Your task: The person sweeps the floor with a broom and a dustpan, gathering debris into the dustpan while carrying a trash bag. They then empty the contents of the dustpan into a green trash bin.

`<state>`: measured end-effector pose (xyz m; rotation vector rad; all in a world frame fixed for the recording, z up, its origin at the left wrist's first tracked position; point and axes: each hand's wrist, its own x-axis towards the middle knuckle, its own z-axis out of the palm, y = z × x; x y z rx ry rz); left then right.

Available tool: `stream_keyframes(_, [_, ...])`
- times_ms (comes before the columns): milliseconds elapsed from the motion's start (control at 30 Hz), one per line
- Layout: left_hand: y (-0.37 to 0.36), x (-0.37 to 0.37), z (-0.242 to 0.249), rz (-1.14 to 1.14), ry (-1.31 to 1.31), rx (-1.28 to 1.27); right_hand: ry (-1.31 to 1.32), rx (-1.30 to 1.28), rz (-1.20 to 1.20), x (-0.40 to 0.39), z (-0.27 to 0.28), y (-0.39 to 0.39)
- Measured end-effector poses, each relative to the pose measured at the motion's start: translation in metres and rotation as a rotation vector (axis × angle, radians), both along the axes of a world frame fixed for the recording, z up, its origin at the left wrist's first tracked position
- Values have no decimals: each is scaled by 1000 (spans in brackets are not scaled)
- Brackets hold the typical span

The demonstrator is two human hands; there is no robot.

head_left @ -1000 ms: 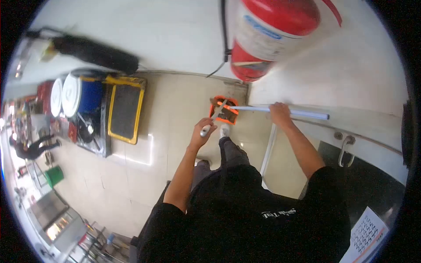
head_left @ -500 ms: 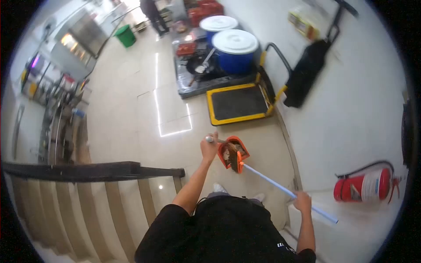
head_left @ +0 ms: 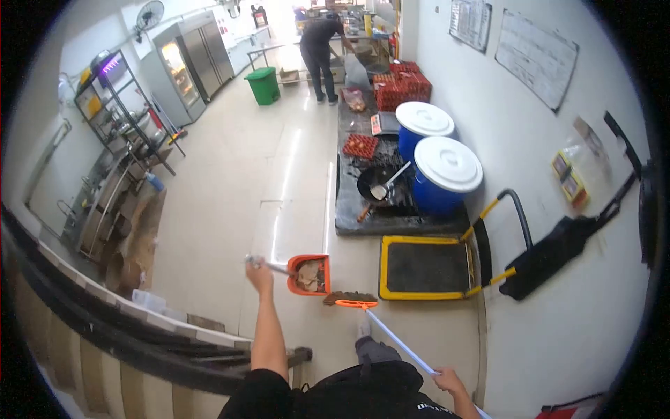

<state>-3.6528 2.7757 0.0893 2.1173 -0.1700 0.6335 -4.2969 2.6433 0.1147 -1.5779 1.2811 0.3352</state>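
Kitchen hall, pale tiled floor (head_left: 230, 188) | left hand (head_left: 259, 276) grip closed on orange plastic dustpan (head_left: 309, 274), handle leftward, litter inside | right hand (head_left: 450, 383) grips blue-handled broom (head_left: 377, 321), shaft running up-left, head just beside pan | two white-lidded blue barrels (head_left: 436, 164) beyond.

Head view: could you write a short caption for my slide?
Left hand holds a full orange dustpan; right hand holds a broom.

My left arm is stretched forward, left hand (head_left: 259, 276) closed in a fist. My right hand (head_left: 449, 381) is low, near my body, also closed.
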Motion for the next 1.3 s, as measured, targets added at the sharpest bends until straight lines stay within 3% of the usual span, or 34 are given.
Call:
stream_keyframes(33, [9, 28, 3, 38, -167, 107, -1, 57, -16, 31, -2, -23])
stream_keyframes(100, [51, 83, -8, -74, 7, 240, 16, 56, 106, 100, -21, -72])
stream_keyframes(167, [50, 84, 72, 77, 5, -69, 54, 33, 229, 195, -42, -113])
stream_keyframes(233, [85, 133, 47, 254, -20, 25, 53, 15, 317, 287, -32, -156])
stream_keyframes(333, [118, 173, 71, 332, 155, 141, 25, 1, 344, 429, -4, -204])
stream_keyframes(367, [129, 191, 69, 368, 259, 235, 23, -48, 397, 467, -12, -218])
stream_keyframes(433, [159, 236, 44, 294, 173, 272, 11, -124, 459, 545, -48, -244])
stream_keyframes(467, [173, 259, 35, 256, 135, 294, 8, -149, 474, 579, -62, -253])
stream_keyframes(533, [184, 301, 41, 324, 121, 283, 55, 69, 309, 651, -36, -251])
stream_keyframes(700, [160, 427, 72, 475, 239, 206, 33, 83, 184, 775, -44, -247])
stream_keyframes(800, [189, 523, 36, 414, 223, 226, 63, 0, 174, 831, -61, -251])
stream_keyframes(833, [175, 544, 58, 425, 360, 197, 71, -27, 182, 854, -65, -251])
stream_keyframes(900, [169, 600, 62, 457, 374, 228, 89, -87, 198, 898, -65, -253])
stream_keyframes(1000, [162, 689, 43, 541, 314, 280, 137, -94, 287, 979, -85, -272])
stream_keyframes(1100, [187, 778, 6, 554, 490, 206, 171, -121, 230, 1089, -78, -289])
stream_keyframes(1233, [204, 904, -8, 552, 358, 172, 157, -115, 338, 1261, -118, -328])
stream_keyframes(1300, [200, 951, -7, 623, 298, 167, 68, -191, 541, 1348, -150, -348])
